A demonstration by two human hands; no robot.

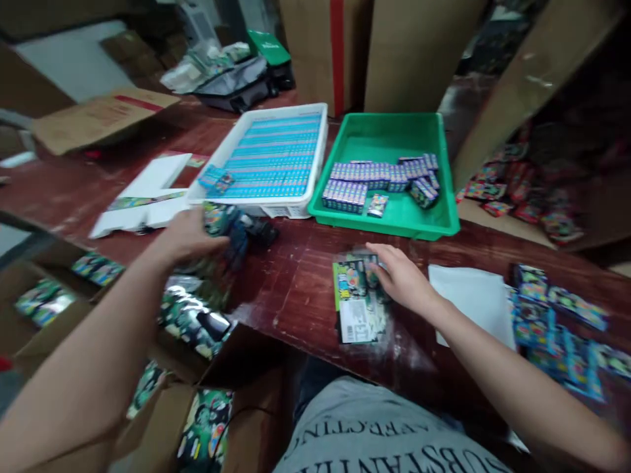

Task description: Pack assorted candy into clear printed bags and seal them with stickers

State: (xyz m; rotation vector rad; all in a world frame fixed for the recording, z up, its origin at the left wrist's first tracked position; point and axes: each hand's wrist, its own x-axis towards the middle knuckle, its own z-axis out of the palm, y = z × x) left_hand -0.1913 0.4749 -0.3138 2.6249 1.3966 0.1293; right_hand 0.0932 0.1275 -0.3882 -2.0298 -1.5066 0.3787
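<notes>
My left hand is at the table's left part, over the near end of the white tray. Its fingers are curved against dark, blurred packets. My right hand touches the right side of a green and black printed package with a white label, lying flat on the table. That hand's fingertips rest at the package's upper right edge and its grip is blurred. Beyond it, the green tray holds rows of small purple boxes and one loose packet.
Open cartons with green printed packages stand below the table's left edge. A white sheet and blue packets lie at the right. Large cardboard boxes stand behind the trays. White foam lies at the left.
</notes>
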